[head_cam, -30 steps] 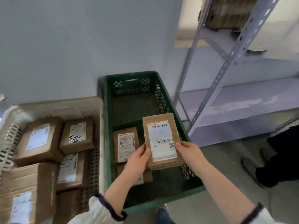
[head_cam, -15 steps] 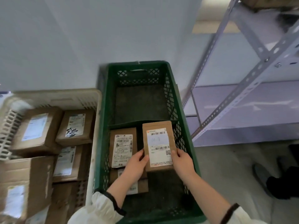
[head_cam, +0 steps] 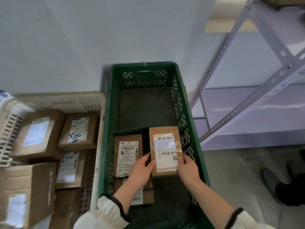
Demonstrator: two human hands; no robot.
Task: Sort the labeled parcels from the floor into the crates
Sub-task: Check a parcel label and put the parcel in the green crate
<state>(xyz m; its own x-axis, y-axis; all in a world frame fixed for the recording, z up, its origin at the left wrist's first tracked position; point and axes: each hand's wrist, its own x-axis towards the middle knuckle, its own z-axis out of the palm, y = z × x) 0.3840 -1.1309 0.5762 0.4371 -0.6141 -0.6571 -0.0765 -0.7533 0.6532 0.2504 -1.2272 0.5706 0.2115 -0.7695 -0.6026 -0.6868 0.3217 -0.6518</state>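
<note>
A parcel point(head_cam: 165, 151), label up, is held over the near compartment of the green crate point(head_cam: 108, 129), at about 5 o'clock in the frame. It is gripped from both sides: the left hand point(head_cam: 142, 171) is closed on its left edge with the thumb across the label's corner, and the right hand point(head_cam: 188, 169) is closed on its right edge. Whether the parcel rests on the crate floor cannot be told. At its 9 o'clock, just beside it, a second parcel point(head_cam: 127, 156) is seen lying flat in the same compartment, with a third parcel point(head_cam: 142, 194) partly hidden under the left forearm. The far compartment, at 12 o'clock beyond the divider point(head_cam: 132, 129), is shown bare. At 9 o'clock of the green crate, touching it, a beige crate point(head_cam: 57, 101) filled with boxes point(head_cam: 77, 131) is seen. A metal rack point(head_cam: 257, 96) stands at 2 o'clock.
</note>
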